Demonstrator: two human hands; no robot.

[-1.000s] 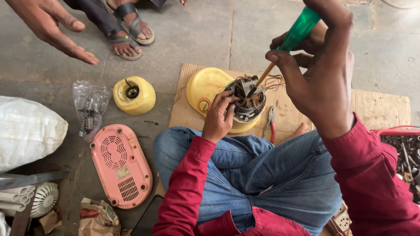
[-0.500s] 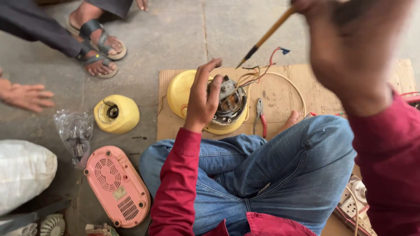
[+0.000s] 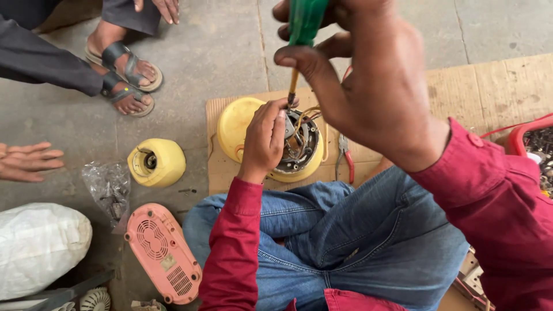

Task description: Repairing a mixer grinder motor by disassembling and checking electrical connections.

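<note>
Head view: right hand (image 3: 368, 86) raised, clasping screwdriver (image 3: 302, 34) upright.

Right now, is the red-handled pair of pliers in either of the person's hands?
No, the pliers lie on the cardboard beside the yellow motor housing, while the right hand grips a green-handled screwdriver.

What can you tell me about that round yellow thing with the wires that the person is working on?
The yellow appliance body looks like glossy plastic, round, lying opened on a cardboard sheet before the person's crossed legs. A dark metal ring with tangled wires fills its open side. The left hand rests on it, and the right hand points a green-handled screwdriver down into it.
</note>
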